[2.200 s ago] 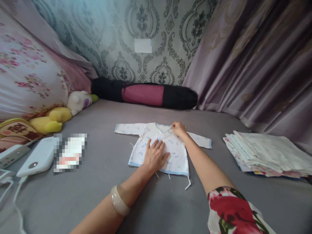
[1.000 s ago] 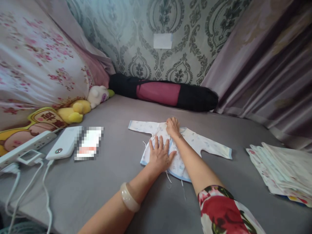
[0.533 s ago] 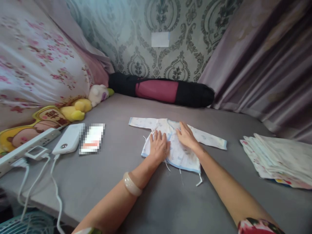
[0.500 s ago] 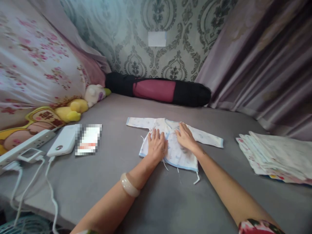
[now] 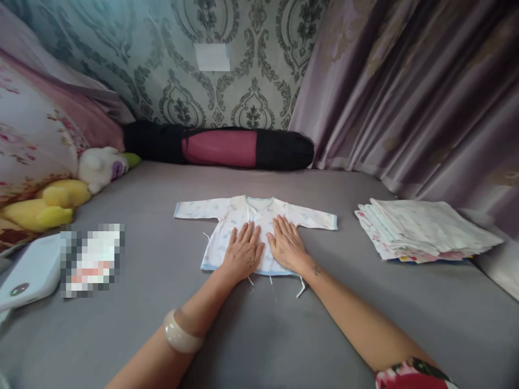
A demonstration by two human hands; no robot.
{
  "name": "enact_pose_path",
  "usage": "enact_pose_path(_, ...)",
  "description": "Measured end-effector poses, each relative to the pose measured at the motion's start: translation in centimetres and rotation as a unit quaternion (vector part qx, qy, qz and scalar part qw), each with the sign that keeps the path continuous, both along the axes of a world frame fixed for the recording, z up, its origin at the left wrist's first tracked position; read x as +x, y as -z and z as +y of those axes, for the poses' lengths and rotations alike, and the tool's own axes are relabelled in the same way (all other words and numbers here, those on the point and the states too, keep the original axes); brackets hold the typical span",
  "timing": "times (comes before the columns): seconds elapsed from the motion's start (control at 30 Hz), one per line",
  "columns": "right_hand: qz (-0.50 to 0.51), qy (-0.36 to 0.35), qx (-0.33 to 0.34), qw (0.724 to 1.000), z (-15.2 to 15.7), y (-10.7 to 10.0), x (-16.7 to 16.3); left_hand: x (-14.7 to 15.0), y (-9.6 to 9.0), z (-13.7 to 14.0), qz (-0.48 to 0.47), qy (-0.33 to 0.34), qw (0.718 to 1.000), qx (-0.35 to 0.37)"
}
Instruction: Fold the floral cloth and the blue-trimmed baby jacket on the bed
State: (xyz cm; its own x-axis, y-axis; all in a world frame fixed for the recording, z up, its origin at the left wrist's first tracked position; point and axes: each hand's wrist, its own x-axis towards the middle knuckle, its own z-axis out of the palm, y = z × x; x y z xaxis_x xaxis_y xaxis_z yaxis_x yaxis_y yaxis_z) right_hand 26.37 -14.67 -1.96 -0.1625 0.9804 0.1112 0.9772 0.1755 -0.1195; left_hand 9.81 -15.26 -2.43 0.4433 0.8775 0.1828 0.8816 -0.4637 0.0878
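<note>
Plainly, the small white shirt point(image 5: 263, 224) lies spread on the grey sheet point(image 5: 259, 335), directly under both hands. From where I stand, its long axis runs sleeve to sleeve, crosswise to the person, collar point(image 5: 259, 203) on the far side and blue hem point(image 5: 279, 274) on the near one. Left hand point(image 5: 244, 251) and right hand point(image 5: 287, 247) rest palm down on the front, apart from each other, fingers stretched out, gripping nothing. Neither is clearly nearer; each has its own side's sleeve outward and beyond it.
</note>
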Motion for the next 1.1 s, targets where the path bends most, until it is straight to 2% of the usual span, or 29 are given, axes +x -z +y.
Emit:
enact_pose_path(0.27, 0.044, -0.003, 0.0, 0.999, 0.2, -0.6, 0.3, 0.7, -2.0, 0.8, 0.0, 0.007, 1.0, 0.016)
enact_pose_path(0.4, 0.06, 0.039, 0.044, 0.996, 1.0, -1.3, 1.3, 2.5, -3.1, 2.6, -0.011, -0.008, 0.999, 0.039)
enact_pose_path(0.5, 0.045, 0.074, 0.05, 0.995, 1.5, -1.4, 2.5, 4.3, -2.8, 3.9, -0.019, 0.051, 0.997, 0.048)
enact_pose_path(0.6, 0.032, 0.101, 0.027, 0.994, 1.6, -1.1, 3.6, 5.7, -1.7, 4.9, -0.005, 0.108, 0.994, 0.022)
enact_pose_path(0.8, 0.044, 0.119, -0.057, 0.99, 1.7, -0.6, 4.5, 6.3, 0.4, 5.4, 0.002, 0.132, 0.991, 0.017)
enact_pose_path(0.93, 0.043, 0.119, -0.065, 0.99, 2.0, -0.5, 4.7, 6.1, -0.1, 5.3, 0.003, 0.128, 0.992, 0.01)
enact_pose_path(1.1, 0.047, 0.138, -0.013, 0.989, 2.0, -0.6, 4.9, 6.9, -1.7, 5.6, -0.008, 0.13, 0.991, 0.02)
